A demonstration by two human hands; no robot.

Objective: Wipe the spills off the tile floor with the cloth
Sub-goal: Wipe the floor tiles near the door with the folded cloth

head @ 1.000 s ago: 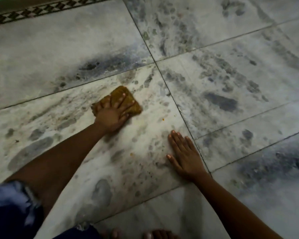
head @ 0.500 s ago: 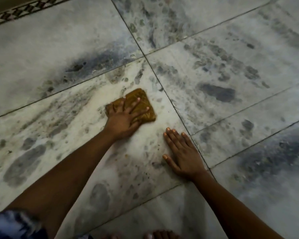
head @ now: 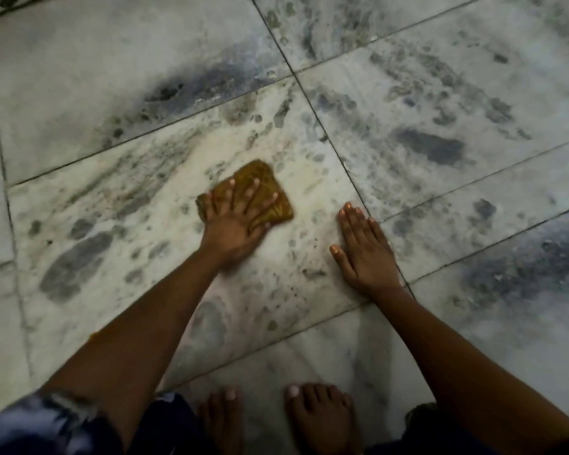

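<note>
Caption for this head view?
Left hand presses a brown cloth on the stained tile floor; right hand rests flat.

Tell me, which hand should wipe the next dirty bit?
Probably the left hand: it already presses the brown cloth flat on the tile floor. The right hand lies flat on bare tile, seemingly propping the person up.

No text, label, brand, number or sign can be read anywhere in the head view.
</note>
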